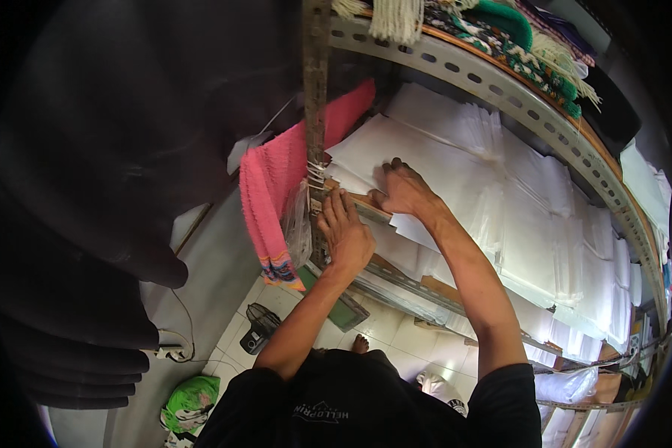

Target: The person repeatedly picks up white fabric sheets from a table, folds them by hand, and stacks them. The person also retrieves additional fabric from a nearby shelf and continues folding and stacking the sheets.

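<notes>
White sheets point(455, 164), stacked in packs and partly under clear film, cover a shelf in front of me. My right hand point(409, 193) lies on the sheets near the shelf's left corner, thumb apart from the fingers and slightly blurred; nothing shows in its grip. Against the shelf's front edge point(377, 207), beside the upright metal post point(316, 97), rests my left hand point(347, 235) with its fingers stretched out. Left of that hand, a pink towel point(276, 179) with a patterned end hangs by the post, next to a clear plastic bag point(297, 228).
Above, a perforated metal shelf rail point(493, 86) carries fringed textiles point(493, 37). Dark curtain-like cloth point(89, 187) hangs at the left. On the tiled floor are a small black fan point(260, 328) and a green bag point(190, 403). More packs fill the lower shelves.
</notes>
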